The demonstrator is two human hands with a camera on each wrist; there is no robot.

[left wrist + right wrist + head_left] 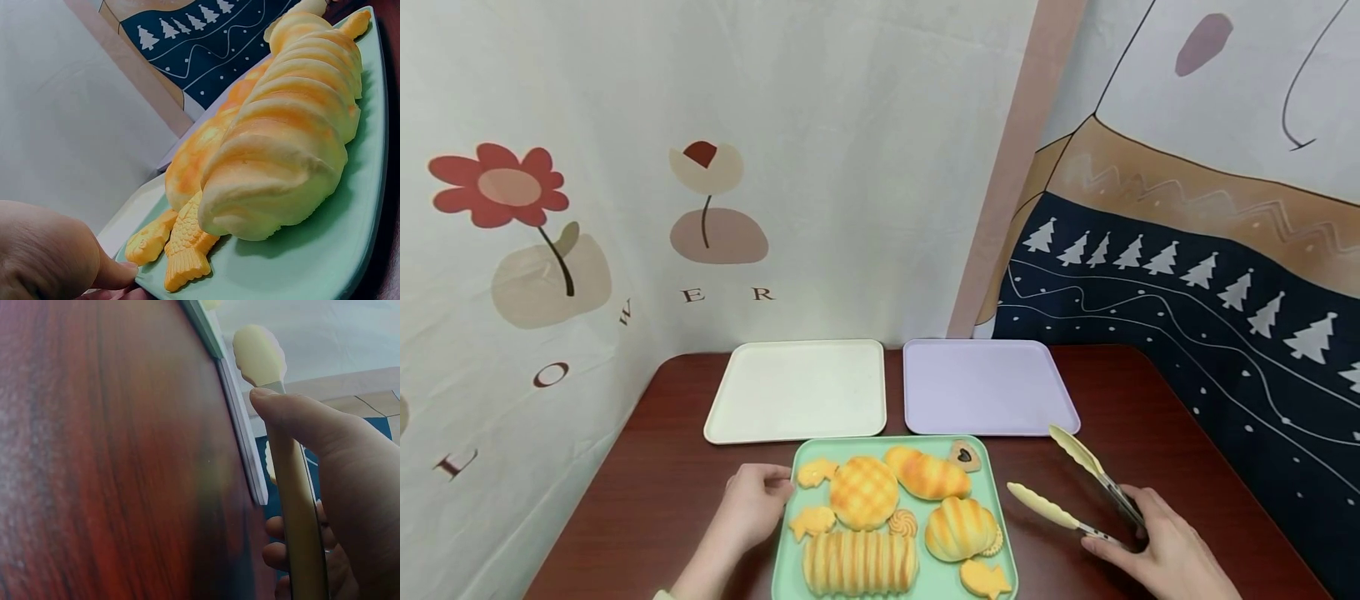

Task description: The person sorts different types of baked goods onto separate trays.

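My left hand (754,504) pinches the rim of the green tray (938,579) at its left side; the left wrist view shows the thumb (115,272) at the tray's corner, just beside two small golden cookies (190,250). My right hand (1172,537) holds a pair of tongs (1103,477) with metal arms, thumb on one arm, fingers on the far side. The tongs stand wide, their cream tips (1043,505) well apart, to the right of the green tray.

Contents of the green tray, head view: a long ridged loaf (861,563) lies along the front left. Behind it sits a round cross-hatched bun (863,492), with the two golden cookies to the left and a swirl cookie (902,523) near its lower right edge. An elongated bread (927,473) lies at the back, a heart-marked cookie (964,456) close by in the right rear corner. On the right, a striped roll (961,529) partly hides a scalloped cookie (997,542); a fish-shaped cookie (985,579) lies in front.

Beyond, on the dark red-brown table (1105,392), a white tray (797,392) lies to the left of a lavender tray (988,387). Behind the table hangs printed cloth (865,167). Whether the upper tong tip touches the lavender tray's near corner, I cannot tell.
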